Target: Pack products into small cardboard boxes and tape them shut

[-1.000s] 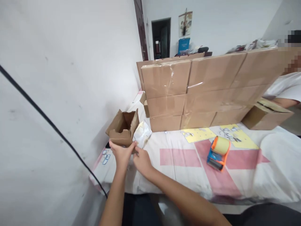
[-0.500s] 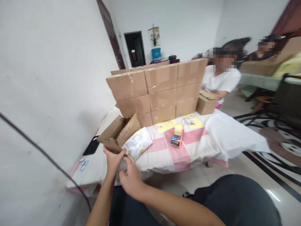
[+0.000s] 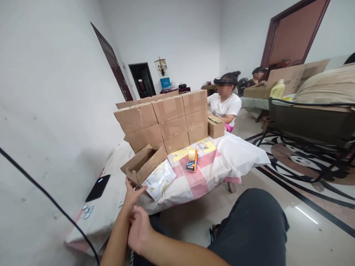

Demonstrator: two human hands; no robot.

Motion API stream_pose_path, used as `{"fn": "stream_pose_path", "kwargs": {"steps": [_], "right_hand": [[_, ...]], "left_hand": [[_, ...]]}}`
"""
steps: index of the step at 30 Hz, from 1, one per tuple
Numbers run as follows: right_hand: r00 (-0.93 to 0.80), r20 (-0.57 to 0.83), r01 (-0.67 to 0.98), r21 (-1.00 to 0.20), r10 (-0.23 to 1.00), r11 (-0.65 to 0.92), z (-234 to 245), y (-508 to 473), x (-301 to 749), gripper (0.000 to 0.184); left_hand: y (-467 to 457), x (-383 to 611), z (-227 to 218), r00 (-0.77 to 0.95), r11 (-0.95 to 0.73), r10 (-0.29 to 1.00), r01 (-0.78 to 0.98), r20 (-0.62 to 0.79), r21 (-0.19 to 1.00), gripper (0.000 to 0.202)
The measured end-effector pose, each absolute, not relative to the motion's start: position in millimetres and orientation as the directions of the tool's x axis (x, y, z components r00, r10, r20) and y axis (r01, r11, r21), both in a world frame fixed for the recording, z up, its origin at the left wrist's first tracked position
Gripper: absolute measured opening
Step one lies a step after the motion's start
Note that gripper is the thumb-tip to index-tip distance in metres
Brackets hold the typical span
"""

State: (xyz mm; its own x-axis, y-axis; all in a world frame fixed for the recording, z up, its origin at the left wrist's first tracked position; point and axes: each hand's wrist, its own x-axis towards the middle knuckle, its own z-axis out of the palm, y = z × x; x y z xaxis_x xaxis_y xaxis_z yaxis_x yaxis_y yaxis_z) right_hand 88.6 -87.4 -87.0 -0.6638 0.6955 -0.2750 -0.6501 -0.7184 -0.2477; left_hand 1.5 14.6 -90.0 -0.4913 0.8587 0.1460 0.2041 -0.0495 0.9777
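L to R: wall (image 3: pixel 55 92) runs alongside tabletop (image 3: pixel 180 177), black cord (image 3: pixel 33 182) slanting in front. Flat black device (image 3: pixel 97 187) lies nr L edge, cloth strip btwn it & carton (image 3: pixel 152 164). Carton sits nr tabletop's front edge, just ahead of box stack (image 3: pixel 173 123); L hand (image 3: pixel 133 194) grips its nr end, thumb & fingers spread. R hand (image 3: pixel 140 227) is at L wrist, fingers loosely curled; can't tell if it holds anything. White pouch (image 3: pixel 159 179) is close against carton's R side; pink cloth btwn pouch & tape dispenser (image 3: pixel 192 160). Floor (image 3: pixel 191 223) shows btwn front edge & knee (image 3: pixel 252 221). Small box (image 3: pixel 216 128) stands nr R end, co-worker (image 3: pixel 227 105) behind it. Carton itself: plain brn cardboard, longish, top open, flaps up, nr rim uneven, inside shadowed.
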Motion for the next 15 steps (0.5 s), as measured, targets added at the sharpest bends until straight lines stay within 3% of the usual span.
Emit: {"fn": "stream_pose_path", "kwargs": {"steps": [6,12,15], "right_hand": [[-0.609,-0.245,-0.717,-0.237,0.754,-0.656,-99,-75,111,0.047],[-0.537,-0.183,-0.687,-0.470,0.823,-0.553,-104,-96,113,0.050],[-0.554,-0.196,-0.656,-0.496,0.809,-0.569,-121,-132,100,0.060]], "left_hand": [[12,9,-101,-0.488,-0.128,0.847,0.200,0.212,0.971,0.128],[13,7,-113,-0.501,-0.192,0.821,0.206,0.272,0.960,0.121],[10,5,-122,-0.527,-0.152,0.793,0.312,0.304,0.938,0.113]]}}
